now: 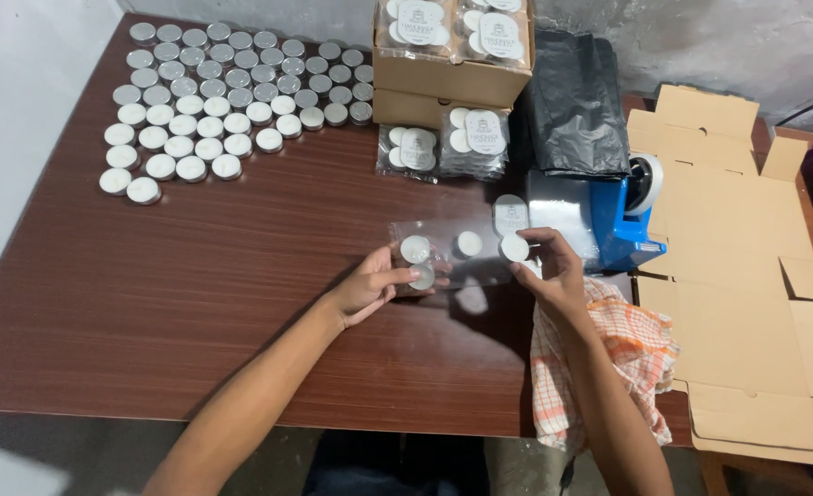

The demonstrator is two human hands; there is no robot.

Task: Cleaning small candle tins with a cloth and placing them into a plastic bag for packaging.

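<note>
Clear plastic pouch being gripped by left hand; right hand pinching tealight at pouch's open end. Filling step, seemingly; next calls for sliding it inside. Loose tealights lying well beyond left grip.

This looks like a small packing workshop, probably a back room. A brown wooden table stands against a rough plaster wall. Far left sit rows of loose tealight candles; beyond, an open cardboard box holds filled clear packets. On the right lie flat unfolded cartons and a blue tape dispenser.
</note>
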